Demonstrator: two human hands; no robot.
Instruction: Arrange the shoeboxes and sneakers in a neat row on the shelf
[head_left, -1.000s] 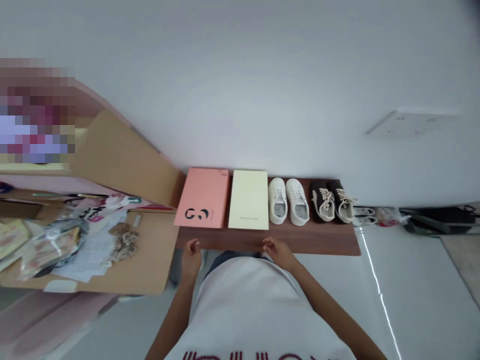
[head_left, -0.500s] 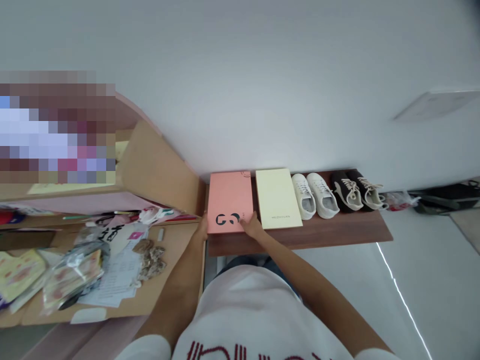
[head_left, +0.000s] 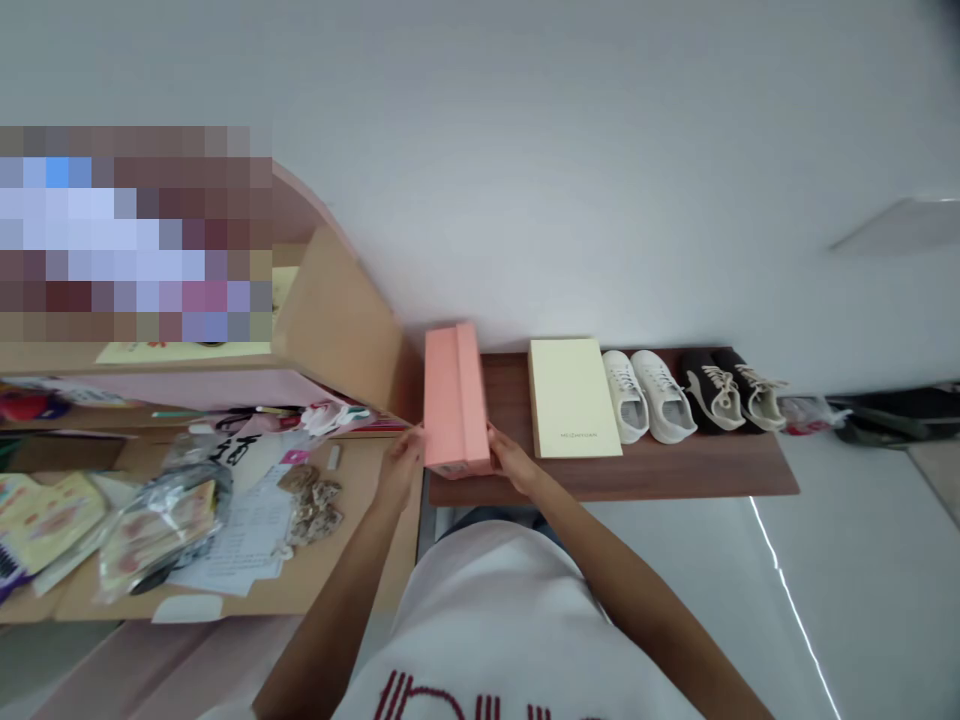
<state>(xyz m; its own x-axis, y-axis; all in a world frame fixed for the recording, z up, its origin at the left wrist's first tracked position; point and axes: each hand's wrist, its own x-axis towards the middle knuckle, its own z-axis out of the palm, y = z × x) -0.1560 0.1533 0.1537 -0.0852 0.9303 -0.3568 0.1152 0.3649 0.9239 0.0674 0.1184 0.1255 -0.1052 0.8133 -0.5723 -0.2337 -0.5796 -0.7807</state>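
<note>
Pink box (head_left: 452,400) stands on edge at frame centre, clamped between both palms: left hand (head_left: 401,458) pressing one side, right hand (head_left: 511,462) the other, forearms angled inward.

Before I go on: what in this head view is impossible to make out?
Head view, pink box, on edge between left hand and right hand: inside hidden by its own walls.
Cream box: print too small.
Upper left: pixelated patch hides everything there.
Clutter past the dark shoes: blurred, cut by right edge.
</note>
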